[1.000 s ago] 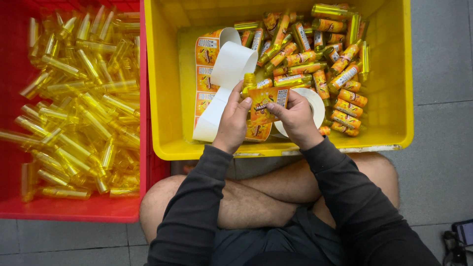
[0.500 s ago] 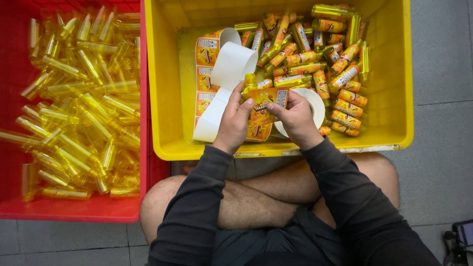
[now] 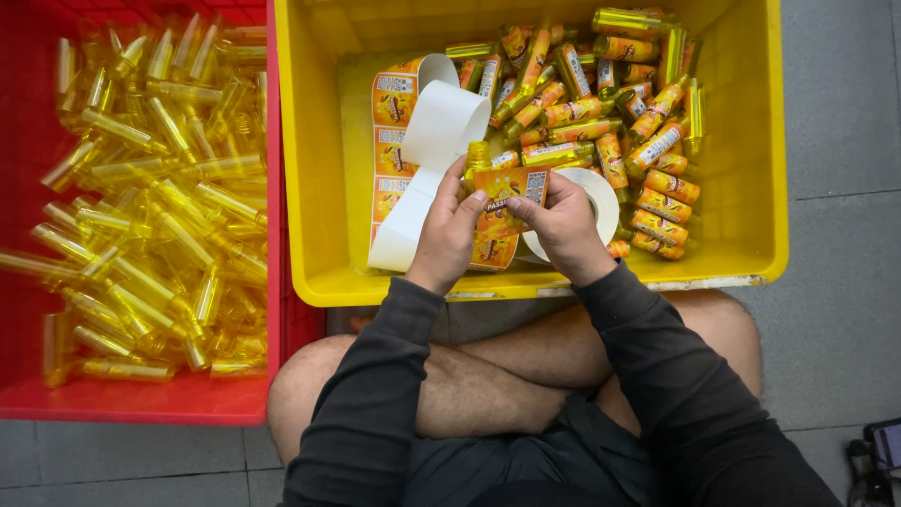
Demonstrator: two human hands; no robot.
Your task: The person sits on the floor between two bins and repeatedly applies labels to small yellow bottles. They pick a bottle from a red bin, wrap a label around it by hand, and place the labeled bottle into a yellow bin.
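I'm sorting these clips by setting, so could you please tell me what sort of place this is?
Probably a small hand-labelling workshop, worked on a tiled floor. A red crate holds bare yellow bottles, a yellow crate holds labelled ones beside an orange label roll, and both hands press a label onto a bottle.

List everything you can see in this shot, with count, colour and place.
Red plastic crate: one, left.
Unlabelled clear yellow plastic bottles: many, inside the red crate.
Yellow plastic crate: one, centre-right.
Orange-labelled bottles: many, piled at the yellow crate's far right.
Strip of orange labels on white backing paper: one, curling at the yellow crate's left.
White backing roll: one, under the right hand.
Bottle being labelled: one, in both hands.
Grey tiled floor: beneath.
Left hand, right hand: grip on the bottle.
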